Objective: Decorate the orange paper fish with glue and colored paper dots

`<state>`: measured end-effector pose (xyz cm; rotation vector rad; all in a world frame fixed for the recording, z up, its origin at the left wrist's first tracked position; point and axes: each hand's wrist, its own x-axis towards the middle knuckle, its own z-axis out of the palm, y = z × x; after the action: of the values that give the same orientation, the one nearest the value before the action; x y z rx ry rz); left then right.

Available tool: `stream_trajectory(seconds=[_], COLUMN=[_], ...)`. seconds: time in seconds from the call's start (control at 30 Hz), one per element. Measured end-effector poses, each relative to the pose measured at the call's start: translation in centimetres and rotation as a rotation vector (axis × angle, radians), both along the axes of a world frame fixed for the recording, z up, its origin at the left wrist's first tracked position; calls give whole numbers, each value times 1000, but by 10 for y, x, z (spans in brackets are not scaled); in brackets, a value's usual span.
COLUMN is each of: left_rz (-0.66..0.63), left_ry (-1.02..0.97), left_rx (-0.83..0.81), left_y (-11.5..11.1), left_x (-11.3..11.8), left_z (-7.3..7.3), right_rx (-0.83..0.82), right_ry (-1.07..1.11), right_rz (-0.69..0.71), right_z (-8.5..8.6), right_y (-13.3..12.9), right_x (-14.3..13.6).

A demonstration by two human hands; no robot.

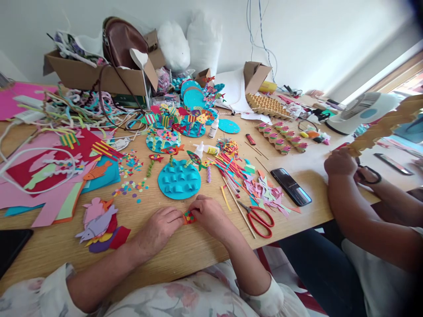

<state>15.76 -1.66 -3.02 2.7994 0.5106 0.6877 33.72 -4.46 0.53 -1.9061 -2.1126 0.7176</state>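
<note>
An orange paper fish (189, 217) with coloured dots lies at the table's front edge, largely hidden by my fingers. My left hand (160, 231) rests on the table, its fingers bent together and their tips holding the fish's left end. From the other side, my right hand (210, 216) pinches the right part of the fish. Just beyond my hands is a turquoise paper disc (179, 179) with rows of curled strips, where small paper fish stand on pipe-cleaner stems. Red-handled scissors (260, 221) lie to the right of my right hand.
Cut paper fish (99, 224) are heaped at left, near dot confetti (130, 189). A phone (291, 186), paper scraps (264, 191) and glue bottles (213, 127) lie to the right and behind. At far right, a co-worker's hands (342, 164) hold scissors and brown egg-tray card (386, 123).
</note>
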Motion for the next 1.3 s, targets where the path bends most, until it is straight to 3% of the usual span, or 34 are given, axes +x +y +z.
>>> stream_trajectory(seconds=[1.3], left_rz=[2], left_ry=[10], left_rx=[-17], left_y=[-1], left_x=[-1], left_z=[-1], right_rx=[-3], right_ry=[-8], right_rz=[-34], right_z=[2], right_y=[2], right_x=[-3])
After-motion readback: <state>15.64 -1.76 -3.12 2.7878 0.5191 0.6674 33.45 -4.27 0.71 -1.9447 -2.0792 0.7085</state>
